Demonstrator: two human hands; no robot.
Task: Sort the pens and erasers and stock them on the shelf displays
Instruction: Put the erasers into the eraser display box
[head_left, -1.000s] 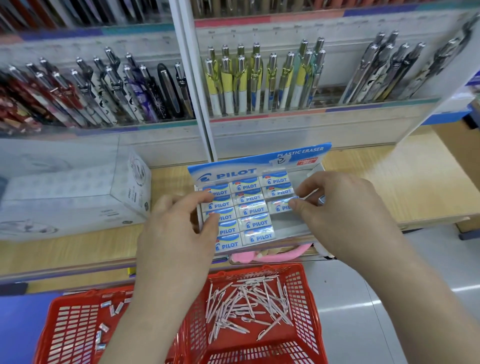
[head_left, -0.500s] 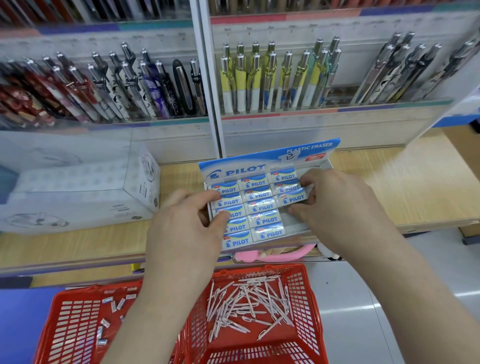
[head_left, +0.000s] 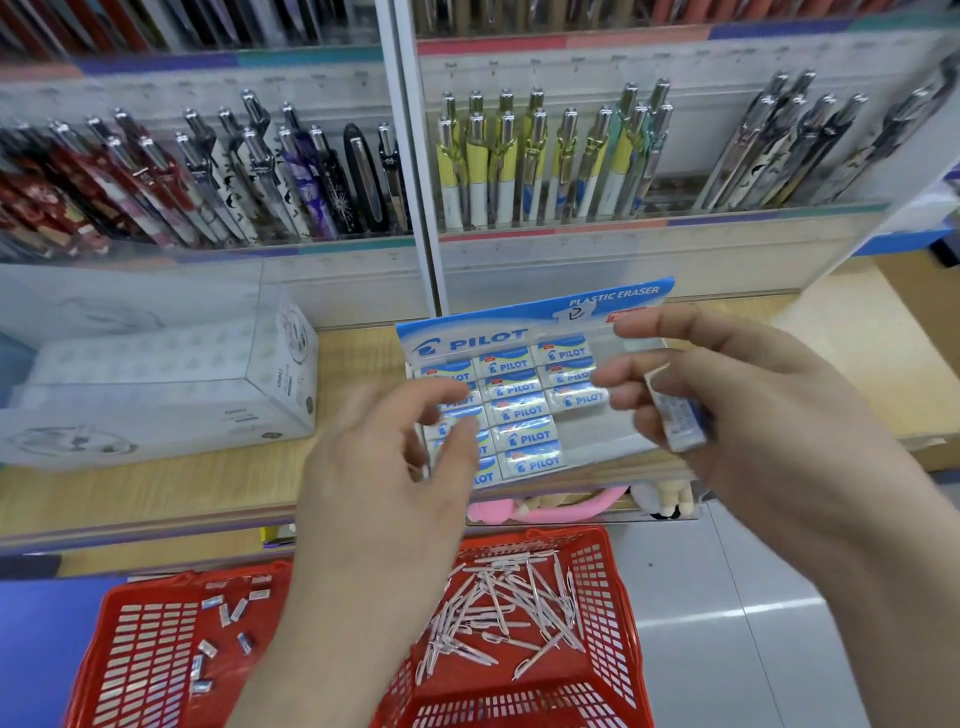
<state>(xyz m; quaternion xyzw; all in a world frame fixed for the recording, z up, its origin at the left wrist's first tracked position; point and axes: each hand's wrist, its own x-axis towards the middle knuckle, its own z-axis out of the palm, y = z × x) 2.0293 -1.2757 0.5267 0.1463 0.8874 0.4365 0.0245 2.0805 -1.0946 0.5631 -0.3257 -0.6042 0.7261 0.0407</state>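
Note:
A blue-and-white Pilot eraser display box (head_left: 535, 332) stands on the wooden shelf, with rows of wrapped erasers (head_left: 519, 410) in it; the right column holds fewer than the others. My right hand (head_left: 763, 415) hovers over the box's right side and grips one wrapped eraser (head_left: 678, 421) in its lower fingers. My left hand (head_left: 384, 467), blurred, hovers above the left column with loosely curled fingers and holds nothing. Below, a red basket (head_left: 156, 675) holds several loose erasers (head_left: 223, 618). A second red basket (head_left: 618, 597) holds a pile of white pens (head_left: 498, 608).
Pen displays line the back: dark patterned pens (head_left: 291, 171), yellow-and-white pens (head_left: 550, 161), grey pens (head_left: 789, 150). A white carton (head_left: 156, 384) sits left on the wooden shelf (head_left: 857, 364). Pink plush toys (head_left: 545, 512) lie under the shelf edge.
Both hands have lifted off the eraser rows. The right hand has drawn back to the right, and an eraser shows in its fingers. The view has tilted slightly.

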